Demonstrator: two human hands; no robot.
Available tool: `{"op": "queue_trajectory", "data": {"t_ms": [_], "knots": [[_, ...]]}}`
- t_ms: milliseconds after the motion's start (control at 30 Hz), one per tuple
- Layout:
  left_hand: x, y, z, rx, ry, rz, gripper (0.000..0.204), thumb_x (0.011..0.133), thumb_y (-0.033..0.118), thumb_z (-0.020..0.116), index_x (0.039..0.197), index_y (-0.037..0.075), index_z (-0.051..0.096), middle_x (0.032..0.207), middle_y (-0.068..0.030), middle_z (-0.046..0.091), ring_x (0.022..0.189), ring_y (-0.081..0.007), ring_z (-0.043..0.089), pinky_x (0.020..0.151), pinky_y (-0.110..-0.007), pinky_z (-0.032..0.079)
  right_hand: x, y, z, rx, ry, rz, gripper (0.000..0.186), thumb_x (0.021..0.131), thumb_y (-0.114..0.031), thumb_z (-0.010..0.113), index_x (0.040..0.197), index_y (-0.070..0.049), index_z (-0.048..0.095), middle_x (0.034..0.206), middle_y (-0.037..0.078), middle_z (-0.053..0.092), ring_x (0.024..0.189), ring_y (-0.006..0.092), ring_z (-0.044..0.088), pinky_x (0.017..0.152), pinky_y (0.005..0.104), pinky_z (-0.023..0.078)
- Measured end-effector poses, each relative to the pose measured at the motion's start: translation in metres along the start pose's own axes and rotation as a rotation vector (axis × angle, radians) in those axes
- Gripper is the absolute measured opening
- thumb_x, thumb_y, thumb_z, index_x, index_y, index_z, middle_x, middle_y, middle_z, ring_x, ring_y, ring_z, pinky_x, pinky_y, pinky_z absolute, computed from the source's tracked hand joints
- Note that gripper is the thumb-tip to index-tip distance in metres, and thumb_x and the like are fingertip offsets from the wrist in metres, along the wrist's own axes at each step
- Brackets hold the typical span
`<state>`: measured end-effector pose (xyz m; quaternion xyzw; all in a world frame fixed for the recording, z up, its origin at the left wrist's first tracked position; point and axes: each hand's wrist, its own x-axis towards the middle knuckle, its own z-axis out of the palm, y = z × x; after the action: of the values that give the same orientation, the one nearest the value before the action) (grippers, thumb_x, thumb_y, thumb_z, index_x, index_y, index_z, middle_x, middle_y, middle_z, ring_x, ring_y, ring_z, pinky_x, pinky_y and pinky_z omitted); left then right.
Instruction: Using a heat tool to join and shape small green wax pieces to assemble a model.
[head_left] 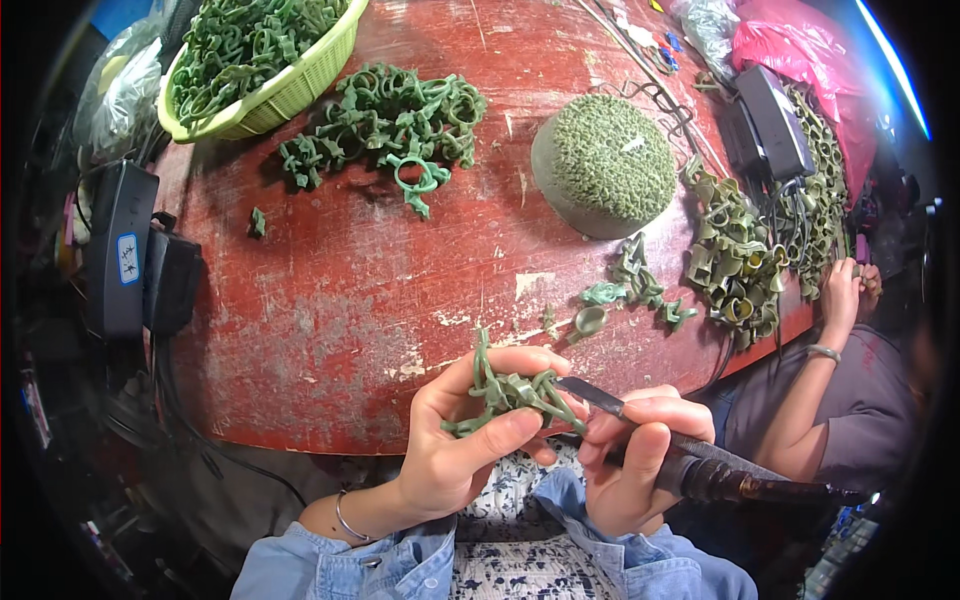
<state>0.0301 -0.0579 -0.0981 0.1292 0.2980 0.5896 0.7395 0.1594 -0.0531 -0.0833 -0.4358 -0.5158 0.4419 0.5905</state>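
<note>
My left hand (455, 440) holds a clump of green ring-like pieces (505, 395) at the table's front edge, thumb and fingers pressed round it. My right hand (635, 460) grips tools at the lower right: a dark narrow blade (592, 394), whose tip reaches the right side of the clump, and a dark implement with a thick round handle (730, 482) lying back under my fingers. Whether the tip touches the clump I cannot tell. Just beyond my hands lie a small olive cup-like piece (589, 322) and loose green pieces (640, 275).
The worn red table (300, 300) bears a yellow-green basket (290, 95) of pieces, a green pile (390, 130), a speckle-topped round block (600, 160), olive piles (735, 250), black boxes (120, 250) (760, 120) with cables and a pink bag (790, 45). A co-worker's arm (805, 405) is at the right.
</note>
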Motion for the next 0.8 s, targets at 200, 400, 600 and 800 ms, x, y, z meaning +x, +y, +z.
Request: {"op": "queue_trajectory", "data": {"t_ms": [200, 400, 600, 800], "knots": [[-0.002, -0.002, 0.0, -0.009, 0.003, -0.002, 0.036, 0.08, 0.01, 0.06, 0.111, 0.001, 0.046, 0.11, -0.0203, 0.048, 0.089, -0.0284, 0.061, 0.059, -0.026, 0.055, -0.003, 0.002, 0.005, -0.034, 0.006, -0.088, 0.023, 0.091, -0.022, 0.048, 0.098, 0.001, 0.048, 0.077, 0.014, 0.055, 0.05, 0.0088, 0.054, 0.042, 0.0181, 0.043], [-0.001, -0.003, -0.012, -0.108, -0.145, 0.039, 0.033, 0.084, -0.002, 0.052, 0.116, -0.005, 0.045, 0.115, -0.0198, 0.05, 0.098, -0.0249, 0.057, 0.071, -0.029, 0.054, -0.002, -0.005, 0.003, -0.098, -0.045, -0.031, 0.018, 0.091, -0.02, 0.047, 0.092, -0.004, 0.053, 0.079, 0.013, 0.055, 0.05, 0.0092, 0.054, 0.043, 0.0194, 0.043], [0.0, 0.004, -0.013, -0.083, -0.191, 0.001, 0.033, 0.086, 0.001, 0.051, 0.118, -0.005, 0.045, 0.117, -0.0186, 0.05, 0.098, -0.0229, 0.058, 0.071, -0.028, 0.054, -0.001, -0.01, 0.002, -0.091, -0.053, 0.023, 0.018, 0.09, -0.024, 0.049, 0.091, -0.007, 0.054, 0.077, 0.012, 0.055, 0.05, 0.0101, 0.054, 0.044, 0.0207, 0.043], [0.002, 0.016, -0.005, -0.036, -0.074, -0.172, 0.032, 0.085, 0.008, 0.054, 0.114, -0.003, 0.046, 0.118, -0.0262, 0.045, 0.09, -0.0271, 0.06, 0.061, -0.025, 0.051, 0.005, 0.001, 0.002, -0.034, -0.133, -0.09, 0.018, 0.09, -0.025, 0.049, 0.089, -0.007, 0.049, 0.07, 0.01, 0.051, 0.045, 0.0089, 0.045, 0.041, 0.0188, 0.039]]}}
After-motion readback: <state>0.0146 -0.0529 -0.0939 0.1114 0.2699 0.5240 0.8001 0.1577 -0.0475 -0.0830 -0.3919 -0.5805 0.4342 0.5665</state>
